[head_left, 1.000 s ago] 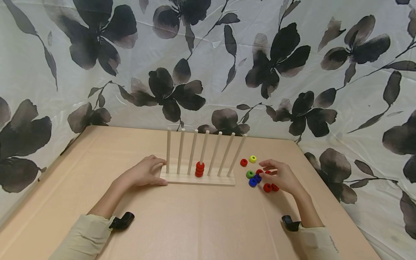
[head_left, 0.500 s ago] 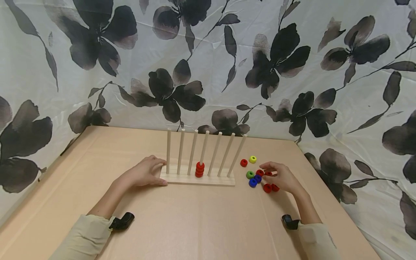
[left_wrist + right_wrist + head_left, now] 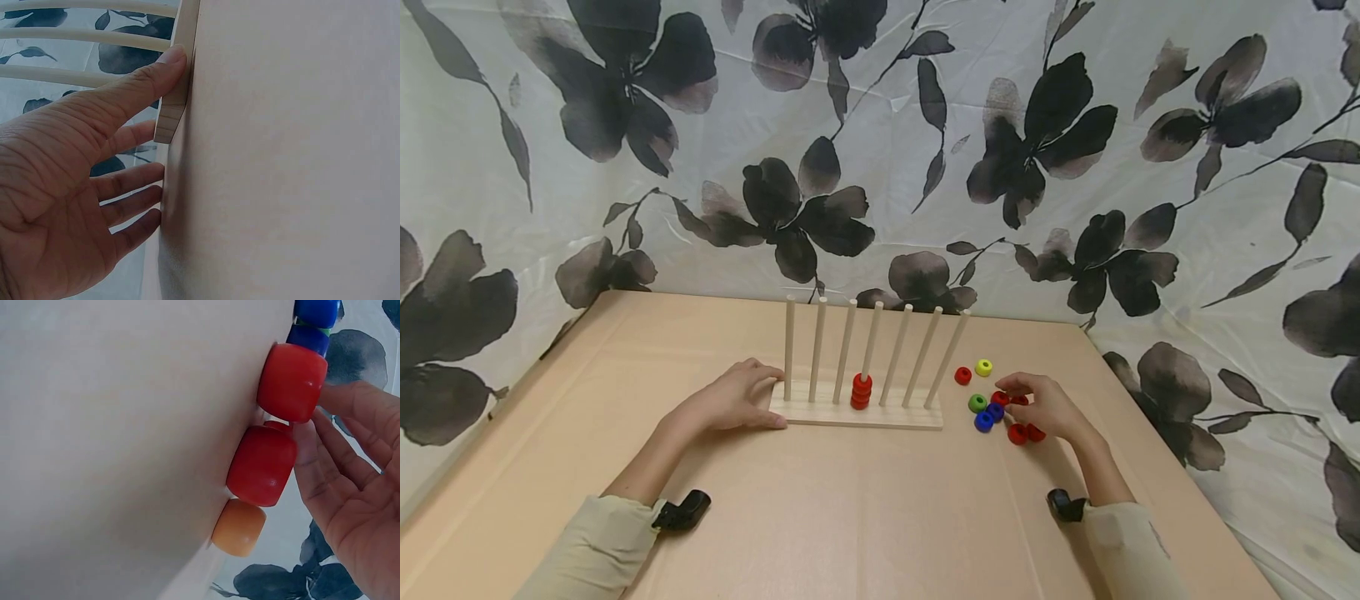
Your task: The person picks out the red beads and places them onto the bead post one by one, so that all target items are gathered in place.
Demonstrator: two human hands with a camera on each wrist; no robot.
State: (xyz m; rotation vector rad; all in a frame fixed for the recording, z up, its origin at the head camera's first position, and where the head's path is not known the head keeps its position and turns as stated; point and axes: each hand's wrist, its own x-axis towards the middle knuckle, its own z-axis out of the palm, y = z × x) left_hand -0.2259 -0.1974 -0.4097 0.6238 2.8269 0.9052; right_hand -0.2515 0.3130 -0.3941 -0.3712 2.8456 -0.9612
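A wooden peg stand with a row of upright pegs stands on the table, and several red beads are stacked on its middle peg. My left hand holds the stand's left end, thumb on the front edge and index finger behind; the left wrist view shows the thumb on the base. My right hand is among the loose beads, thumb and fingers apart around a red bead. In the right wrist view, two nearer red beads and an orange bead stand in front of its fingertips.
Left of my right hand lie a green bead, blue beads, a yellow bead and another red bead. Close in front is a red bead. A floral cloth hangs behind the wooden table.
My right hand has shifted slightly left and its fingers have come lower over the red beads. My left hand and the peg stand have stayed in place.
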